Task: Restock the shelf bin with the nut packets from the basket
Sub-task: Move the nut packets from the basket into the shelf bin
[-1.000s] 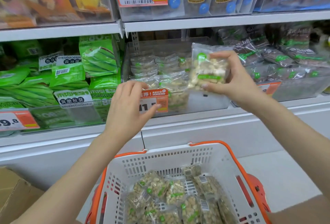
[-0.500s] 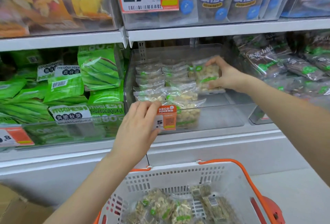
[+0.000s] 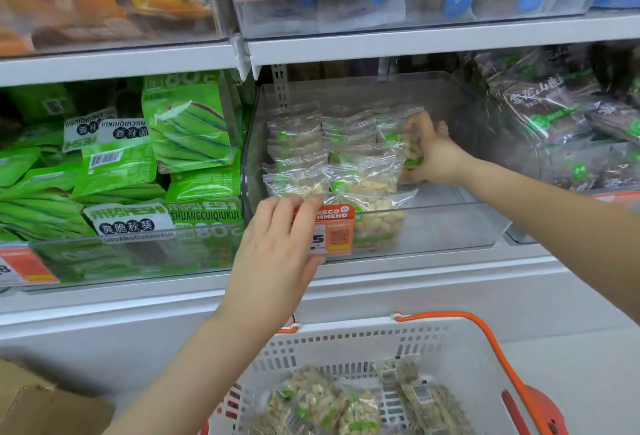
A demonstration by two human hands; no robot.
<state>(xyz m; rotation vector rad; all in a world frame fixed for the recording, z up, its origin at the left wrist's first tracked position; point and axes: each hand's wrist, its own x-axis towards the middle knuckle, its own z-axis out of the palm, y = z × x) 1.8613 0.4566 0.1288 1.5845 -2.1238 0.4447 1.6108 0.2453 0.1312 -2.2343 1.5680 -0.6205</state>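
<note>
A clear plastic shelf bin holds several rows of clear nut packets with green labels. My right hand reaches deep into the bin and grips one nut packet, pressed against the right end of the rows. My left hand grips the bin's front edge beside the orange price tag, fingers curled over the rim. Below, the white basket with an orange handle holds several more nut packets.
Green okra snack bags fill the bin on the left. Dark packets lie in the bin on the right. The upper shelf overhangs the bin. A cardboard box sits at lower left.
My right hand carried the packet from in front of the bin into it, against the rows. The view moved closer and lower. My left hand stayed at the bin's front edge.
</note>
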